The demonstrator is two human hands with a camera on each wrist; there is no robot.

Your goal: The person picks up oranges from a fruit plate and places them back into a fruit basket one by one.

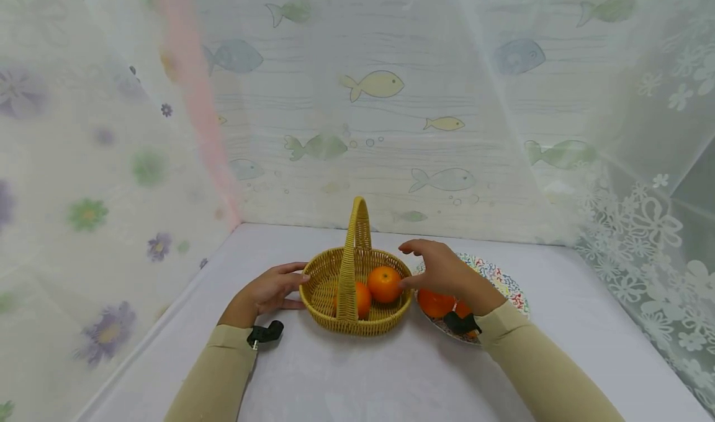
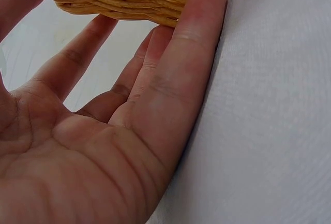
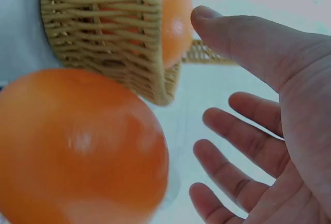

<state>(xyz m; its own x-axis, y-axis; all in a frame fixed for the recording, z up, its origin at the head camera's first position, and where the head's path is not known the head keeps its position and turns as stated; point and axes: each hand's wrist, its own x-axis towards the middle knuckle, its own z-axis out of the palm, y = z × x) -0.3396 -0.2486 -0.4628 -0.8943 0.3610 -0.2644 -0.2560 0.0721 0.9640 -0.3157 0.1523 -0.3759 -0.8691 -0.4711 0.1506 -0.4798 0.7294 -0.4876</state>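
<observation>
Inside the wicker basket (image 1: 380, 327) sit two oranges (image 1: 385, 284); more oranges (image 1: 436, 303) are still on the plate (image 1: 493, 270), right. Left hand (image 1: 274, 288) touches the basket, fingers extended; right hand (image 1: 447, 270), fingers wide, holds nothing.

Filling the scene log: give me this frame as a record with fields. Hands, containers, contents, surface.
left hand: touches the basket on its left side
right hand: by the basket's right rim, holding nothing; thumb beside an orange
basket: yellow wicker, upright, arched handle
basket contents: that orange plus another orange partly behind the handle
plate: multicolored pattern, right of basket
plate contents: at least two oranges, partly hidden
surface: white cloth
</observation>
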